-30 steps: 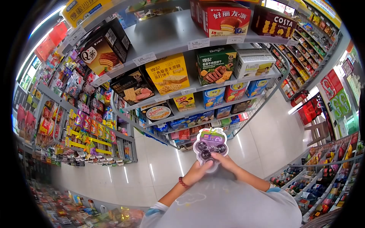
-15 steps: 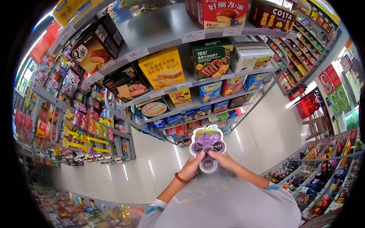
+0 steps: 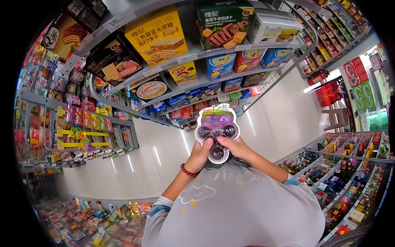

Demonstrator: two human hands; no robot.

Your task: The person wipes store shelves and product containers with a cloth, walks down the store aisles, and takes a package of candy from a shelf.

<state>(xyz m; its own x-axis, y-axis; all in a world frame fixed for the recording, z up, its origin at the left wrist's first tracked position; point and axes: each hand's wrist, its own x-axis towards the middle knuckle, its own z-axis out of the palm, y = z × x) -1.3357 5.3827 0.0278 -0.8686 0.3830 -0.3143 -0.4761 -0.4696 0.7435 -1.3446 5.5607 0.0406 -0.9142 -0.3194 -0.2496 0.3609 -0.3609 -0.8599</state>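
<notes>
A clear grape-shaped package (image 3: 217,131) with dark round pieces and a purple and green label is held upright before my chest. My left hand (image 3: 198,155), with a red bead bracelet on the wrist, grips its lower left edge, thumb on the front. My right hand (image 3: 235,149) holds the lower right side, its thumb also pressed on the front, close to the left thumb. The fingers behind the package are hidden.
Ahead stands a shelf unit with a yellow biscuit box (image 3: 156,36), a green box (image 3: 224,25) and a round tin (image 3: 150,89). Hanging snacks (image 3: 86,119) are at left, bottle shelves (image 3: 337,181) at right, a stool (image 3: 336,118) beyond.
Both hands and the package have moved up in view, slightly left. The package now shows more fully, with both thumbs on its front. The shelf has shifted up and left in view.
</notes>
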